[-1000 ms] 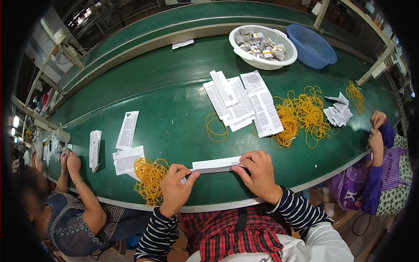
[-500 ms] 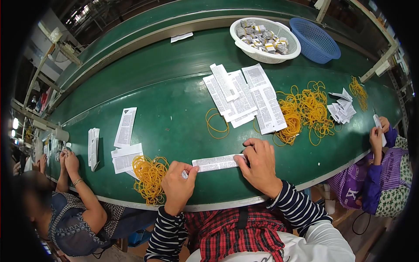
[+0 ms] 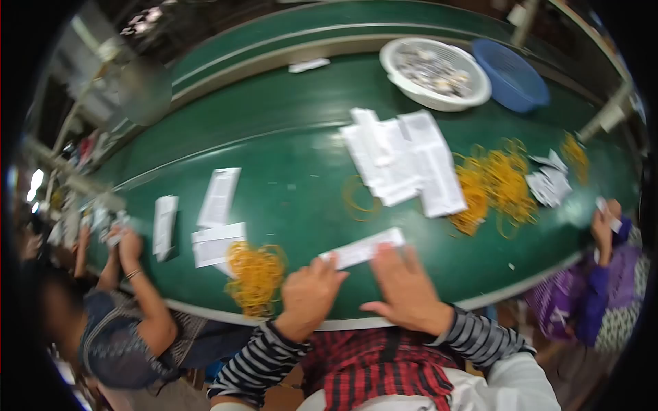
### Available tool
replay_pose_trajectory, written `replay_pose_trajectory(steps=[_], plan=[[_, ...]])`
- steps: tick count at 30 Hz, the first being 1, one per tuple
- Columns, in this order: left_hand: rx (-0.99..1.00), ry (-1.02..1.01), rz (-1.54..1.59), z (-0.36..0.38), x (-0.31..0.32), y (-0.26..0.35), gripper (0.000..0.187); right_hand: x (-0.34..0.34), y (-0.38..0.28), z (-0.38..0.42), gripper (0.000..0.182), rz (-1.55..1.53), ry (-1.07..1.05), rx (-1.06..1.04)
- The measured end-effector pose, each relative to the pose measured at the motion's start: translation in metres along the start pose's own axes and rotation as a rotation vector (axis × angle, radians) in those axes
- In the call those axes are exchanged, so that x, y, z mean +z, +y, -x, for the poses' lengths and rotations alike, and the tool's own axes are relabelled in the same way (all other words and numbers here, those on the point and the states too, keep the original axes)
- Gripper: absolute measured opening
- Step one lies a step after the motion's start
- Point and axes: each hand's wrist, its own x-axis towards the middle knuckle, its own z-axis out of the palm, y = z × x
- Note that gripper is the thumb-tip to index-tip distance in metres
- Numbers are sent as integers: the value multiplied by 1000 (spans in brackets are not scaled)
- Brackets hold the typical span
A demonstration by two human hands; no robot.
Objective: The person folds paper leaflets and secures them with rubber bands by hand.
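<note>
A folded printed paper strip (image 3: 361, 248) lies slanted on the green table in front of me. My left hand (image 3: 310, 294) is at its left end, fingers bent together there; what they grip, if anything, is blurred. My right hand (image 3: 406, 288) rests flat with fingers spread over the strip's right part. Left of my left hand is a heap of yellow rubber bands (image 3: 256, 279). Beyond the strip lie a loose band (image 3: 361, 198) and a stack of printed sheets (image 3: 397, 161).
More bands (image 3: 504, 181) and folded papers (image 3: 548, 186) lie right. A white basket (image 3: 439, 98) of small bundles and a blue basket (image 3: 510, 75) stand at the back. Papers (image 3: 219, 198) lie left. Co-workers' hands show at left (image 3: 127, 246) and right (image 3: 604, 222).
My right hand has gone from pinching the strip's end to lying spread over it. The strip is now more slanted. The whole view has shifted and blurred.
</note>
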Motion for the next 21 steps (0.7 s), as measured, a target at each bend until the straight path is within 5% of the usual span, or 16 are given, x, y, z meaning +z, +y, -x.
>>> replay_pose_trajectory(steps=[7,11,21], plan=[[142,-70,-97,-16,6,-10,13,-14,25,6,81,145,108,-29],[201,78,-312,-22,12,5,21,2,25,5,76,189,180,-5],[252,-127,-187,-45,11,8,8,-8,29,-1,57,140,201,38]])
